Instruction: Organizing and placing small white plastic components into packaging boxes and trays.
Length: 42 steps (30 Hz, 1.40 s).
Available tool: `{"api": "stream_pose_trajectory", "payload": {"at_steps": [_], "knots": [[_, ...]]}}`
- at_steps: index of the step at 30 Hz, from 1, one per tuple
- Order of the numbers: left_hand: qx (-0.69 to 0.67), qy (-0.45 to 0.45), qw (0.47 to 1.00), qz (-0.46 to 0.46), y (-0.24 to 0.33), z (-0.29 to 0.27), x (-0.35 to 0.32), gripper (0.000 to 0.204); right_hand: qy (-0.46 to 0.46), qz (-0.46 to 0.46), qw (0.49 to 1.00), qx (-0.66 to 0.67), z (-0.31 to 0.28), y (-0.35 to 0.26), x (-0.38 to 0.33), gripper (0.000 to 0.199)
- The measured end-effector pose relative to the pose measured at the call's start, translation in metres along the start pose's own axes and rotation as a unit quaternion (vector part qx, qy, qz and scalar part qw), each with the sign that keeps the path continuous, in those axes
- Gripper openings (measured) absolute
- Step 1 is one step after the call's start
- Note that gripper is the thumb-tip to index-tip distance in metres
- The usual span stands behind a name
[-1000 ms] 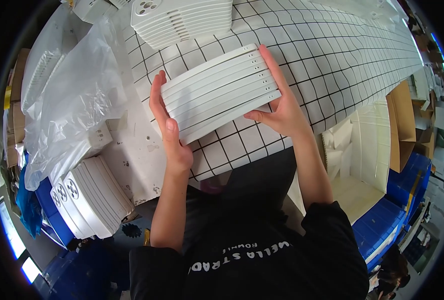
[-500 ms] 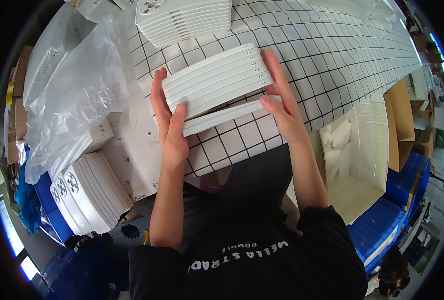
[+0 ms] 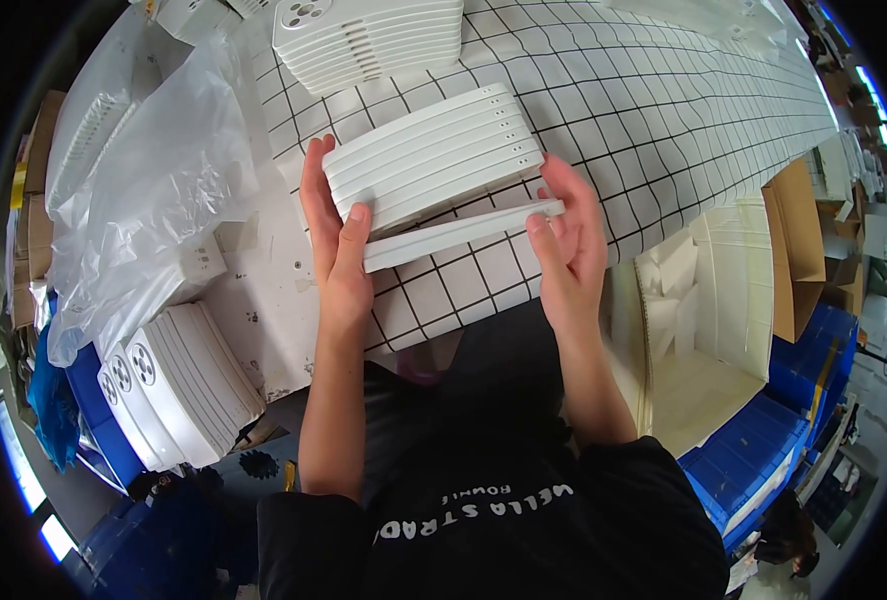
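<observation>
A row of white plastic shells point(image 3: 434, 155) stands on edge on the checked cloth, pressed together, with small dark holes at the right ends. A single white plastic shell point(image 3: 454, 238) lies nearest me, apart from the row at its right end. My left hand point(image 3: 339, 245) is closed round the left ends, fingers along the row's side and thumb by the single shell's end. My right hand point(image 3: 572, 245) pinches that shell's right end between thumb and bent fingers; its forefinger is by the row's right corner.
Another stack of white shells point(image 3: 369, 45) stands at the far side. At left are a clear plastic bag point(image 3: 164, 180) and more white shells point(image 3: 189, 385) with round openings. An open carton point(image 3: 719, 370) holding white pieces and blue crates point(image 3: 749, 460) stand at right.
My right hand has drawn back from the row's right end toward me, its fingers now bent round the near shell's end. That shell has tilted slightly. My left hand stays nearly still.
</observation>
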<state>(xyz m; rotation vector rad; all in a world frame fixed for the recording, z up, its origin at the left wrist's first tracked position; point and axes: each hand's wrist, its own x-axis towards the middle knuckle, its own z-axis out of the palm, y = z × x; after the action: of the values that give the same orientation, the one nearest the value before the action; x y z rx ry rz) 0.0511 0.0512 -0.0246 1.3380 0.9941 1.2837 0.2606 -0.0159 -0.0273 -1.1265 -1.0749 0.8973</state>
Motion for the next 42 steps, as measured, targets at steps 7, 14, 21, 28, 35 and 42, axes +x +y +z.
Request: {"api": "stream_pose_trajectory", "payload": {"at_steps": [7, 14, 21, 28, 35, 42], "knots": [[-0.002, -0.031, 0.999, 0.01, -0.001, -0.001, -0.001, 0.074, 0.054, -0.167, 0.943, -0.282, -0.016, 0.007, 0.003, 0.056], [-0.019, -0.016, 1.0, 0.004, 0.004, -0.001, -0.001, 0.073, 0.078, -0.198, 0.945, -0.249, -0.012, 0.006, 0.017, 0.05], [-0.03, -0.01, 0.999, -0.007, 0.002, 0.005, 0.002, 0.073, 0.054, -0.209, 0.947, -0.236, -0.022, 0.016, 0.009, 0.064], [-0.029, 0.012, 1.0, 0.004, 0.001, 0.015, -0.001, 0.084, -0.05, -0.154, 0.973, -0.165, -0.005, 0.009, 0.041, 0.11], [-0.01, 0.001, 1.0, -0.003, 0.015, 0.017, -0.002, 0.103, -0.16, 0.043, 0.986, -0.025, -0.007, 0.003, 0.067, 0.133], [0.13, -0.099, 0.982, 0.092, -0.002, -0.005, -0.012, 0.13, -0.225, -0.056, 0.971, -0.056, -0.024, 0.011, 0.086, 0.134]]}}
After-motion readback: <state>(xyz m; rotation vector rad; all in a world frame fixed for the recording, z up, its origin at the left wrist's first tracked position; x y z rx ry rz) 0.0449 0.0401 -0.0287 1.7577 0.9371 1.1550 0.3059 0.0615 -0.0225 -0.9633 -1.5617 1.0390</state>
